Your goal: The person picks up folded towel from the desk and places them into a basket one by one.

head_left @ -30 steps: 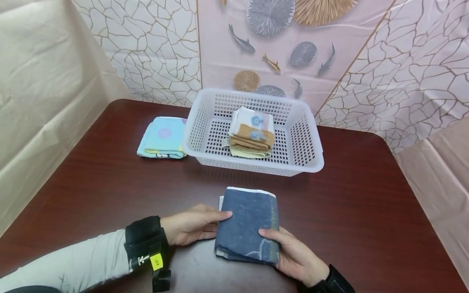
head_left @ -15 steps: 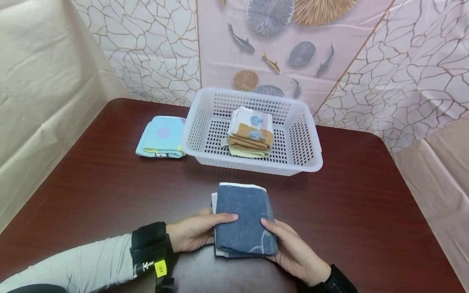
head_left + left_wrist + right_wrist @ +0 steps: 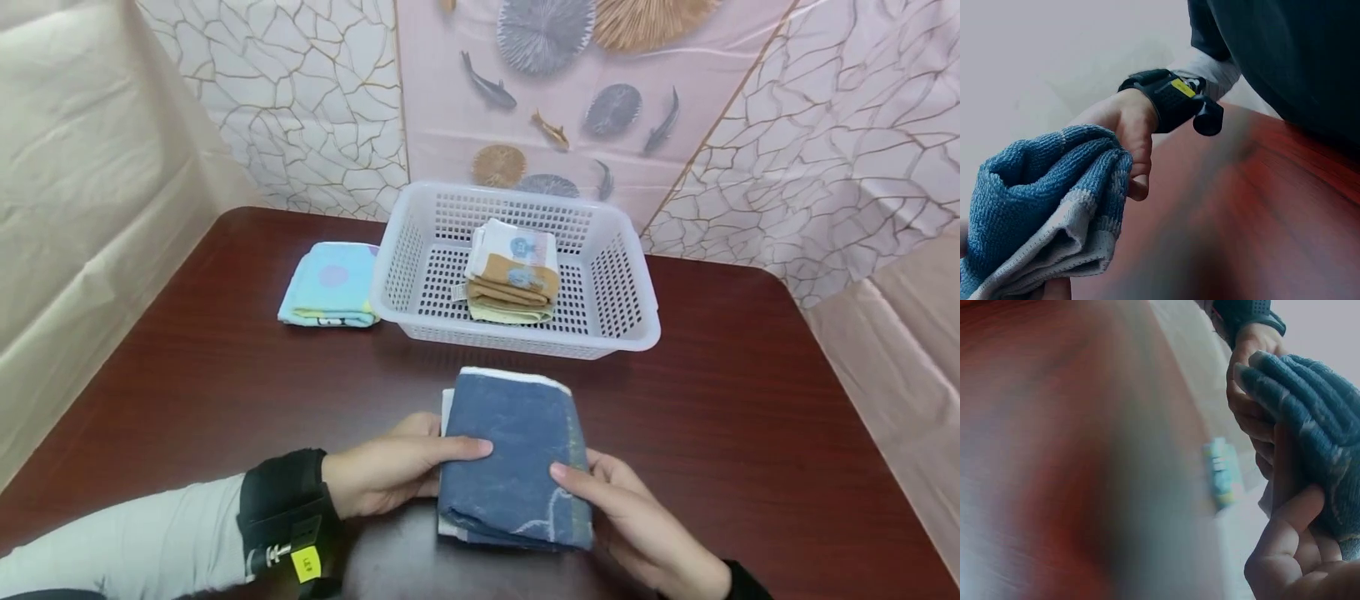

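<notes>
A folded blue towel is pinched over the near part of the surface — its left edge by the left hand, its right by the right hand. Beyond, folded towels are held in a white basket, a turquoise towel placed just left.

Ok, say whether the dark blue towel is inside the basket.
No, the left hand and right hand hold the dark blue towel outside the white plastic basket.

The person here is wearing a pale grey fabric sleeve, a broad black left-wrist strap bearing a silvery metal screw and yellow rectangular label, and a black right-wrist band.
</notes>
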Demonstrator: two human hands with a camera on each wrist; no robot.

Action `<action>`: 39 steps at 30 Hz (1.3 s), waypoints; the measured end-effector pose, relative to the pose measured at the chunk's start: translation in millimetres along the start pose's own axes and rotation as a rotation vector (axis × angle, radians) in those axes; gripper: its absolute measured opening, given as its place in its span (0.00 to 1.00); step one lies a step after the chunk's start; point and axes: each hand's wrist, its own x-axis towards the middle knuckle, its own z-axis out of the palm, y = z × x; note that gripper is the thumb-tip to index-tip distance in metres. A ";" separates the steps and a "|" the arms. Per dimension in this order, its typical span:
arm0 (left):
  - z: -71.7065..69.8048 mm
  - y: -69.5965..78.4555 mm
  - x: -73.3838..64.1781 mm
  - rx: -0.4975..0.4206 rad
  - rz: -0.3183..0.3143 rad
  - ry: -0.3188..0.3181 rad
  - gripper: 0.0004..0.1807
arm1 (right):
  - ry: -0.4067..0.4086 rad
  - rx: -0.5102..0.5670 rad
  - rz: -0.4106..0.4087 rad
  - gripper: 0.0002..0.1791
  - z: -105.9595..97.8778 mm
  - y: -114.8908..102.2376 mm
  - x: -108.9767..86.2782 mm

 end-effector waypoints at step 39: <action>60.8 205.3 42.5 0.368 0.392 0.162 0.16 | 0.044 0.001 -0.303 0.12 7.6 -201.4 23.8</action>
